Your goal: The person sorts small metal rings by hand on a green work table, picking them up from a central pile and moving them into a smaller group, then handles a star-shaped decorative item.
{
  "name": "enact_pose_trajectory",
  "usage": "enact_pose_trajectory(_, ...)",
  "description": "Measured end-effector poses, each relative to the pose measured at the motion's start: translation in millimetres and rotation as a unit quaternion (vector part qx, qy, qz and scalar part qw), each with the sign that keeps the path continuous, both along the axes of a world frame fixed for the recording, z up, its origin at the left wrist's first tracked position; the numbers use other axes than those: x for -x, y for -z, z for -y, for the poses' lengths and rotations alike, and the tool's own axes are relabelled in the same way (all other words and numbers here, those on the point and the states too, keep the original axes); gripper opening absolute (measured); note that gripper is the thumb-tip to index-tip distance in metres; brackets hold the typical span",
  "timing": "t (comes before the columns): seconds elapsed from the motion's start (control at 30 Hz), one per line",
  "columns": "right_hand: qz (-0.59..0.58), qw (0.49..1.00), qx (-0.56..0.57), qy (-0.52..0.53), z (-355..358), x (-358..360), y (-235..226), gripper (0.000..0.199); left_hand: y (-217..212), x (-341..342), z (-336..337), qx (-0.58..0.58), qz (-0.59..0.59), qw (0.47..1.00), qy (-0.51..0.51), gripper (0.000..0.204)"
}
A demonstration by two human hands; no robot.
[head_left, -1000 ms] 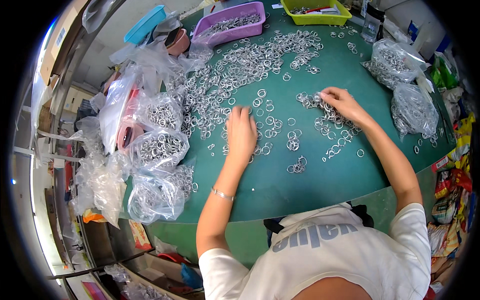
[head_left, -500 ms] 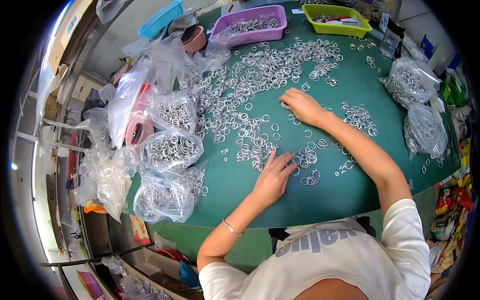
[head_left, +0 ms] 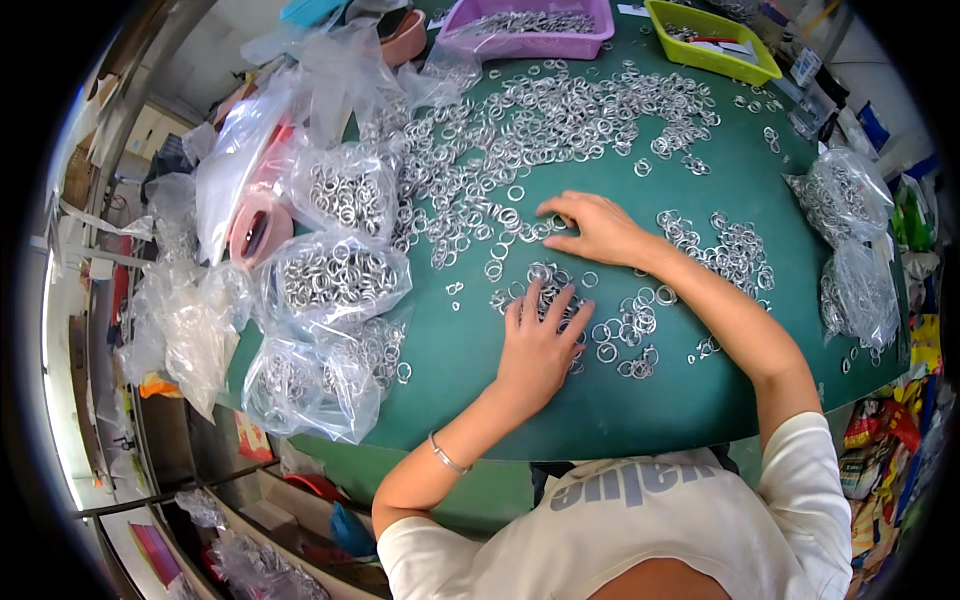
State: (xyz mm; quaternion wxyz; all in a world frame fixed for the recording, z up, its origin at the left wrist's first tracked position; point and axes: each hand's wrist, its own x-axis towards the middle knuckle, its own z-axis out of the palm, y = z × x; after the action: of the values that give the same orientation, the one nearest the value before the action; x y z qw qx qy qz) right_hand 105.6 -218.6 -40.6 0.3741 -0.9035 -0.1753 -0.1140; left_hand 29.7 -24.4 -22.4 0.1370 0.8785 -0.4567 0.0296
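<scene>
On green table (head_left: 640,420) | ring heap (head_left: 570,120): long axis near-left to far-right | left hand (head_left: 537,355) splayed over rings (head_left: 547,273) | right hand (head_left: 600,230) spread, pointing left

— Bright enough for you in here?

— Plenty. The green table (head_left: 690,415) is lit quite evenly, and the shadows on it are soft.

— Where's the glare, then?

— A white strip of light (head_left: 62,430), burnt out, well left of the table. The clear bag (head_left: 312,400) on the table's left side throws back pale highlights.

— And sharpness?

— Rings (head_left: 560,110) on the table look fairly crisp. Past its right end, packets (head_left: 872,460) look stretched; the table's near edge bows, and black swallows the view's corners.
</scene>
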Motion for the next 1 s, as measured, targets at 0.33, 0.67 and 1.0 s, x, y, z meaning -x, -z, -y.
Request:
enact_pose_trajectory(0.33, 0.004, 0.994, 0.113, 0.012, -30.4, -30.7, -9.4, 0.027, -10.4, -27.2, -29.3, 0.182, -0.152, 0.969, -0.068, 0.04)
enact_pose_trajectory(0.67, -0.44, 0.682, -0.579, -0.074, 9.3, -12.7, -41.7, 0.026, 16.5, -70.6, -28.0, 0.2, -0.049, 0.967, -0.147, 0.03)
enact_pose_trajectory(1.0, 0.044, 0.991, 0.124, 0.019, -51.0, -57.4, 1.2, 0.031, 17.0, -66.0, -18.0, 0.315, -0.175, 0.932, 0.03, 0.019)
